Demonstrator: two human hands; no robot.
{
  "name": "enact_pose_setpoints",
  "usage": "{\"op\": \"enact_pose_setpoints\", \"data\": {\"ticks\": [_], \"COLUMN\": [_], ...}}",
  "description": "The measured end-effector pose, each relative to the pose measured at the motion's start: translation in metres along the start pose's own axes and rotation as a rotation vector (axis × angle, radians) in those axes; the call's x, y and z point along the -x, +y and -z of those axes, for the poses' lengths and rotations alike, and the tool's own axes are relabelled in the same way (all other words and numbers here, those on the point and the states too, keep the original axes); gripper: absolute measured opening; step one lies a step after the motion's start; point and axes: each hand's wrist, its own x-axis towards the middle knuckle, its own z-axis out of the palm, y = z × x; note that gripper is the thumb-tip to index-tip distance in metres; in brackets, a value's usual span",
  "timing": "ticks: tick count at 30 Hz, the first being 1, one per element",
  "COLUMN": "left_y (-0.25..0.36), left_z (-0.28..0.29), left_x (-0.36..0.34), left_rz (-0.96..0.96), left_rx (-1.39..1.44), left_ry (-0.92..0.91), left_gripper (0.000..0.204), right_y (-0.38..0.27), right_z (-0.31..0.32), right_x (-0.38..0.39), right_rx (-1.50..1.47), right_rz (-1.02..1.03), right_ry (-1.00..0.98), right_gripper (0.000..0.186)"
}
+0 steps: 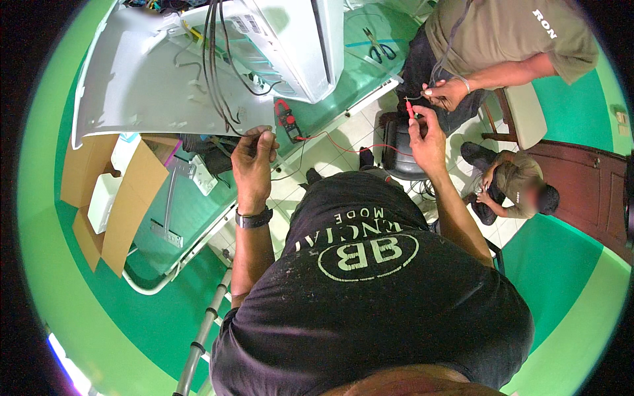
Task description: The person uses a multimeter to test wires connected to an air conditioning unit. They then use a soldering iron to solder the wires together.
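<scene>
Steadiness matters most, I'd judge: the right hand (428, 142) grips a red probe (410, 110), its tip near the wire (415, 98) in a co-worker's hand (449, 94); whether they touch I can't tell. Fingers belong well back from bare metal. The left hand (253, 160) has its fingertips drawn together beside the lower edge of a white panel (145, 79); what they grasp I can't make out. The clamp meter (286, 121) lies on the tabletop (205, 210), so the red lead (376, 146) wants slack. Leftward, an open cardboard box (134, 211) holds white pieces (104, 201).
</scene>
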Motion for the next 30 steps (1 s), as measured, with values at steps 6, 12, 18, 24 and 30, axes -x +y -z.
{"op": "enact_pose_setpoints", "data": {"ticks": [6,12,18,24,30], "left_y": [-0.003,-0.005,-0.008,-0.007,0.003], "left_z": [0.001,0.005,0.001,0.003,-0.003], "left_x": [-0.002,-0.004,-0.007,-0.003,-0.002], "left_rz": [0.0,0.03,-0.012,-0.015,-0.017], "left_rx": [-0.01,-0.044,-0.089,-0.009,-0.034], "left_ry": [-0.003,-0.026,-0.031,-0.021,-0.028], "left_gripper": [0.025,0.03,0.024,0.026,0.027], "right_y": [0.002,0.0,-0.005,-0.003,0.02], "right_z": [0.001,0.001,0.006,0.009,0.046], "right_x": [-0.001,0.0,0.002,0.005,0.04], "right_rx": [-0.024,0.013,-0.012,-0.131,-0.234], "right_rz": [-0.088,-0.047,-0.037,-0.116,-0.137], "right_ry": [-0.058,-0.036,-0.012,-0.057,0.227], "right_gripper": [0.027,0.027,0.026,0.026,0.029]}}
